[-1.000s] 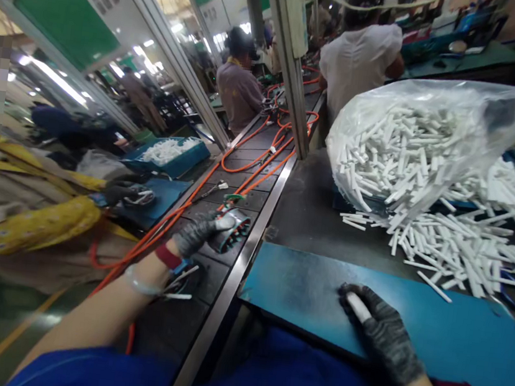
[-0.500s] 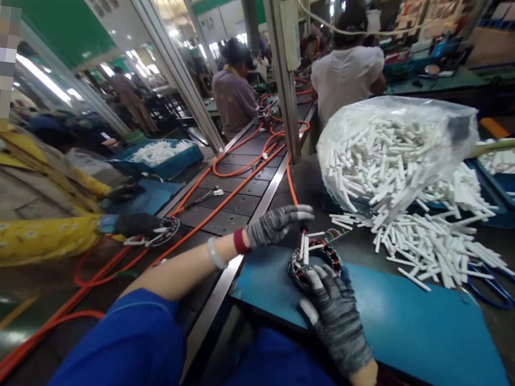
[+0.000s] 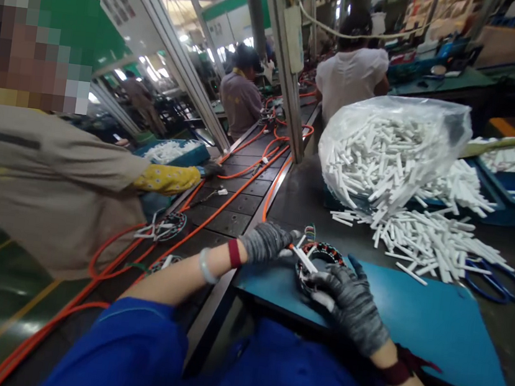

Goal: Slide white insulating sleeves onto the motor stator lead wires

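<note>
The left hand (image 3: pixel 266 242) pinches a white strip (image 3: pixel 304 260) over the wound ring (image 3: pixel 322 258), which lies on the blue mat (image 3: pixel 415 319) on the worktop. The right hand (image 3: pixel 351 300), grip curled shut, clasps the ring's near edge at 6 o'clock. A heap of white strips (image 3: pixel 425 239) lies at the ring's 2 o'clock.

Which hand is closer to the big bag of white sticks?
Right. The right hand lies below the bag; the left hand sits farther off to its left.
</note>
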`<action>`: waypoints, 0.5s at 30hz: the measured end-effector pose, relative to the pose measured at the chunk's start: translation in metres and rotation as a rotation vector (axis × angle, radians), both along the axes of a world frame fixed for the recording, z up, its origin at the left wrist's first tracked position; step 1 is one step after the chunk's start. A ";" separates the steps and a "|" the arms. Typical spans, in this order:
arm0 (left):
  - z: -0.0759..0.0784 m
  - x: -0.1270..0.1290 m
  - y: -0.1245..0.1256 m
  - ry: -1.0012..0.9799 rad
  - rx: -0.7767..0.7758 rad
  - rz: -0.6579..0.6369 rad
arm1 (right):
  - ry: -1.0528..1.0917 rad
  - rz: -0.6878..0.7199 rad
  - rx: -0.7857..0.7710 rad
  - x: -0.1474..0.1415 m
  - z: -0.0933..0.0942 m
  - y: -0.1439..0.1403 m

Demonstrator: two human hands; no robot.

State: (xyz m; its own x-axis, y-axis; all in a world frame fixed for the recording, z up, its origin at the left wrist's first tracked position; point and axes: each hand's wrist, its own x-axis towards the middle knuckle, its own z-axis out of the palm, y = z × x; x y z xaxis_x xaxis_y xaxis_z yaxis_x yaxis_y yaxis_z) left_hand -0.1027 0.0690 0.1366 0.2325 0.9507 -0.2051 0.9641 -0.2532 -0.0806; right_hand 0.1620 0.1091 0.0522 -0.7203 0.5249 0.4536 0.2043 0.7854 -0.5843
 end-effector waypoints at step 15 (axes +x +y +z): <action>0.007 0.072 -0.017 -0.736 0.117 -0.079 | 0.154 0.258 -1.208 0.034 0.037 0.044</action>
